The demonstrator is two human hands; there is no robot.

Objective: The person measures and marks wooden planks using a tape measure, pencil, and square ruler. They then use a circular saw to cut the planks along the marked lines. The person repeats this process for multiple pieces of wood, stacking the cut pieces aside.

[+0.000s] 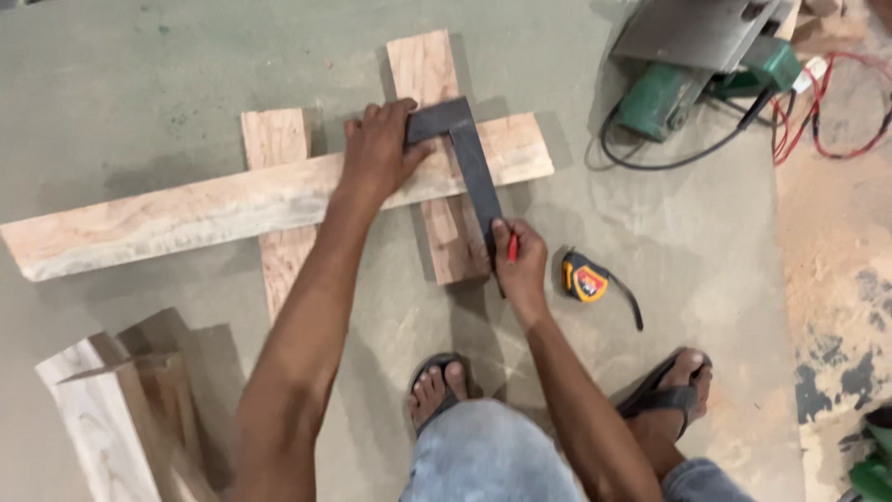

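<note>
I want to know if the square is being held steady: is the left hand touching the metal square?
Touching. The head view shows the left hand pressed flat on the long plank, its fingertips lying over the short arm of the metal square.

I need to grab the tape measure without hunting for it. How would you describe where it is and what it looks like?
Start at the long plank lying across the concrete floor. Just right of the right hand holding a red pencil lies the tape measure, small, yellow and black, with a dark strap trailing, the only bright thing among bare wood.
</note>
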